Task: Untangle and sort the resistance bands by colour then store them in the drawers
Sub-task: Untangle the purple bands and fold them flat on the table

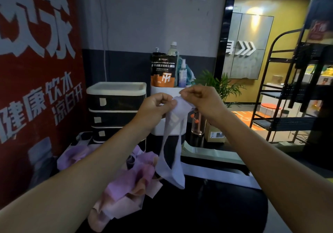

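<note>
A red wall with white lettering (36, 70) fills the left side. Beside it, a small black drawer unit (115, 110) with a white top stands on a dark counter (207, 205), its three drawers closed. In front of it, a tangled pile of pink and lilac resistance bands (124, 186) lies on the counter. Above the pile, the left hand (155, 106) and the right hand (201, 99) are raised close together, each pinching the top of a pale lilac band (173, 153) that hangs down in a loop, its lower end near the pile. Behind the hands stand a black-and-orange pouch (163, 70) and a spray bottle (182, 74). A black metal rack (288, 96) stands at right.
</note>
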`<state>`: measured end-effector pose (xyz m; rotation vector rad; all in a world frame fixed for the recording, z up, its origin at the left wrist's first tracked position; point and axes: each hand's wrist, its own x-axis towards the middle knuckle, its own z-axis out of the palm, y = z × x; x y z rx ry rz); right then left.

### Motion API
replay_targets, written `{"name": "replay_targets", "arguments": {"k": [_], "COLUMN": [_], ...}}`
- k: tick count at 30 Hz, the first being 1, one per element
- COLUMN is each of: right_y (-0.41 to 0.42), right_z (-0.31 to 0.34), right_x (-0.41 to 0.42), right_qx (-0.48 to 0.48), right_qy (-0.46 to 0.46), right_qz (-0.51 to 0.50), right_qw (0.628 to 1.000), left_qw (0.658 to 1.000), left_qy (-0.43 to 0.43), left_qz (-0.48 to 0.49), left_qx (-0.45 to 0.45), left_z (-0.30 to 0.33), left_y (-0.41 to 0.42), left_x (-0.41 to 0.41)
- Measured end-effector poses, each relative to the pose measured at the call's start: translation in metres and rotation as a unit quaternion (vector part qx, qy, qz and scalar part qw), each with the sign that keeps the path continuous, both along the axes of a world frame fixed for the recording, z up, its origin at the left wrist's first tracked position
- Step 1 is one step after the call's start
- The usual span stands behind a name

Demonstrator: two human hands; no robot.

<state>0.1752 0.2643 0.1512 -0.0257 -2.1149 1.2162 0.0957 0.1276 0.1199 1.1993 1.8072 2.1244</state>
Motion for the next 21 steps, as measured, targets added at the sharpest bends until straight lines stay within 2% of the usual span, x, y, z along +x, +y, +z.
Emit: {"name": "replay_targets", "arguments": {"k": [4, 7, 10, 14, 17, 21], "right_y": [-0.003, -0.004, 0.000, 0.012, 0.019, 0.022], "right_z": [-0.003, -0.006, -0.008, -0.006, -0.007, -0.007], "right_x": [0.012, 0.019, 0.025, 0.030, 0.031, 0.034], "right_qx": [-0.011, 0.052, 0.108, 0.119, 0.081, 0.016], "right_qy": [-0.037, -0.068, -0.062, -0.047, -0.031, 0.006], "right_qz": [0.033, 0.041, 0.016, -0.005, -0.017, -0.053], "right_qw": [0.999, 0.995, 0.992, 0.992, 0.996, 0.998], "left_qw": [0.999, 0.998, 0.999, 0.999, 0.995, 0.991], "left_qy": [-0.043, -0.057, -0.038, 0.026, 0.041, 0.042], "left_qz": [-0.024, -0.023, -0.004, 0.022, -0.018, -0.051], "left_qx": [0.021, 0.025, 0.021, -0.023, -0.084, -0.112], "left_z": [-0.002, 0.001, 0.002, 0.001, -0.002, -0.015], "left_y": [0.004, 0.007, 0.009, 0.012, 0.016, 0.022], "left_x": [0.008, 0.012, 0.016, 0.016, 0.021, 0.027]}}
